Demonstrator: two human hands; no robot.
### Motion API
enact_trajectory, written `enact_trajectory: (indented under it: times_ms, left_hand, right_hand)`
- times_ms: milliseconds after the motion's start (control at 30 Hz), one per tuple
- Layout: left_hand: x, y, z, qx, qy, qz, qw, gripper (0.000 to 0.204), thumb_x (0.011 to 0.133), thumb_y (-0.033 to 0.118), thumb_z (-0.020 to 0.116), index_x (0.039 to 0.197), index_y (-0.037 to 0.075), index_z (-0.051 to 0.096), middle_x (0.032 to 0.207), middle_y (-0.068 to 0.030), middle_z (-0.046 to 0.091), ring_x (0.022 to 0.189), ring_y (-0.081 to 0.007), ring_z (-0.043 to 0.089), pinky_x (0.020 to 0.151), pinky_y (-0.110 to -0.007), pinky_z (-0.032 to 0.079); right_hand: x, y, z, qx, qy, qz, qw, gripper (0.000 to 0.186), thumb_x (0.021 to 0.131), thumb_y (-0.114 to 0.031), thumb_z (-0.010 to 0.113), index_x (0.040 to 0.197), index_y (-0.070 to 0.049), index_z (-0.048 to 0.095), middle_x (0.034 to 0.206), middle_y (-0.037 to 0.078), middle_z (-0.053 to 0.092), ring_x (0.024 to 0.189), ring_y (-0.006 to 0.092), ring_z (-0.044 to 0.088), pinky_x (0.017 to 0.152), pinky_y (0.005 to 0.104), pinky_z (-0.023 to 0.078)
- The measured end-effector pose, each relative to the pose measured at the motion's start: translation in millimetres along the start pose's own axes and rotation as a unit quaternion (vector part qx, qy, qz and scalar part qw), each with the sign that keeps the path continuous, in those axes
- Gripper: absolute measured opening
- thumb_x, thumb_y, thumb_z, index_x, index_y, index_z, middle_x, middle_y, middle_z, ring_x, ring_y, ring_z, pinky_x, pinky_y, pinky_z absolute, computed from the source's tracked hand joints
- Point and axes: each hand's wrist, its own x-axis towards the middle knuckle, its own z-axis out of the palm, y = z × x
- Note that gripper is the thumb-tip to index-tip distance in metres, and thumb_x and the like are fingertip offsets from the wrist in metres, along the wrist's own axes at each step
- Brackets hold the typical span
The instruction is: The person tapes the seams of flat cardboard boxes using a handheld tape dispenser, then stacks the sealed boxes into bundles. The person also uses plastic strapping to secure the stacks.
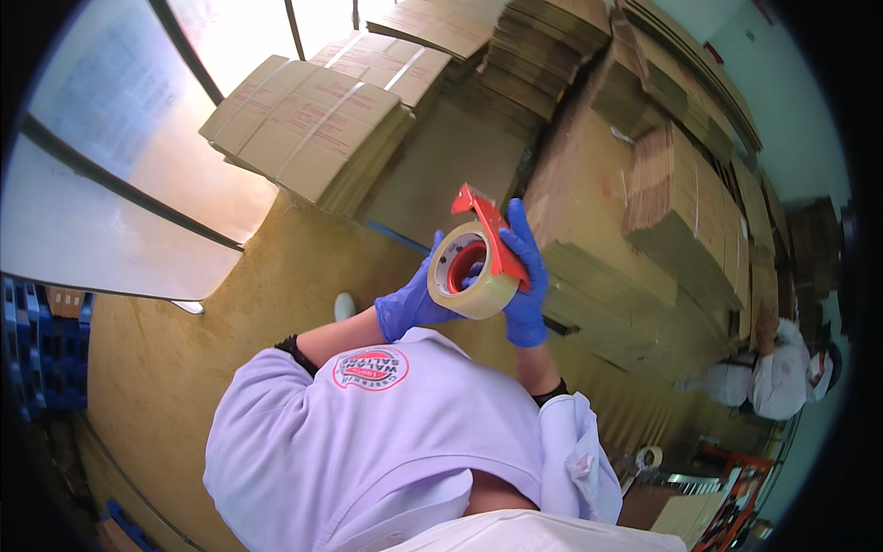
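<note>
In front of my chest I hold a red hand-held tape dispenser (497,235) with a wide roll of clear packing tape (489,300) on it. My right hand (524,308), in a blue glove, grips the dispenser from the right, its fingers pointing up along the red frame. From the left, my left hand (409,304), also gloved in blue, is closed about the side of the roll; most of its fingers are hidden behind the tape. Through the red hub a bit of blue glove shows. The dispenser's toothed end points up and to the left.
Strapped bundles of flat cardboard boxes (308,129) stand ahead, with taller cardboard stacks (685,202) along the right. Blue pallets (46,350) are at the far left. A co-worker in white (782,373) is at the right. Another tape roll (649,457) lies at lower right.
</note>
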Motion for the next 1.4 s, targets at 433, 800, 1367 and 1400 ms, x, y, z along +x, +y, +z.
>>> enact_trajectory:
  times_ms: [433, 800, 1367, 1400]
  left_hand:
    - [-63.4, 2.2, -292.2, -0.142, 0.115, -0.371, 0.910, 0.036, 0.091, 0.033, 0.042, 0.113, 0.005, 0.050, 0.086, -0.0095, 0.061, 0.075, -0.0165, 0.060, 0.068, -0.028, 0.049]
    - [-22.5, -17.9, -354.7, -0.133, 0.108, -0.352, 0.920, 0.029, 0.090, 0.024, 0.047, 0.111, 0.005, 0.052, 0.085, -0.0083, 0.062, 0.076, -0.0167, 0.060, 0.069, -0.027, 0.048]
    - [-2.3, -89.1, -464.2, 0.468, 0.006, -0.272, 0.841, 0.043, 0.077, 0.028, 0.060, 0.111, 0.005, 0.049, 0.095, -0.0167, 0.056, 0.081, -0.0295, 0.058, 0.075, -0.035, 0.046]
    - [5.3, -87.2, -469.0, 0.449, -0.007, -0.297, 0.842, 0.042, 0.076, 0.028, 0.060, 0.110, 0.005, 0.049, 0.093, -0.0161, 0.057, 0.081, -0.0300, 0.058, 0.075, -0.035, 0.046]
  right_hand:
    - [107.3, 179.8, 134.8, 0.268, 0.279, 0.141, 0.911, 0.041, 0.082, -0.032, 0.058, 0.112, -0.005, 0.048, 0.106, 0.011, 0.056, 0.099, 0.0241, 0.054, 0.087, 0.0393, 0.044]
    - [114.9, 172.5, 161.0, 0.394, 0.441, 0.284, 0.755, 0.044, 0.081, -0.038, 0.059, 0.102, 0.000, 0.050, 0.079, 0.012, 0.056, 0.077, 0.0230, 0.054, 0.080, 0.0390, 0.044]
    - [188.5, 152.9, 98.3, 0.323, 0.418, -0.007, 0.849, 0.060, 0.083, -0.044, 0.052, 0.125, -0.002, 0.038, 0.101, 0.015, 0.058, 0.088, 0.0271, 0.057, 0.084, 0.0462, 0.044]
    - [212.1, 131.0, 122.8, 0.308, 0.460, -0.002, 0.833, 0.064, 0.083, -0.045, 0.052, 0.127, -0.002, 0.035, 0.100, 0.015, 0.058, 0.089, 0.0271, 0.057, 0.085, 0.0464, 0.043]
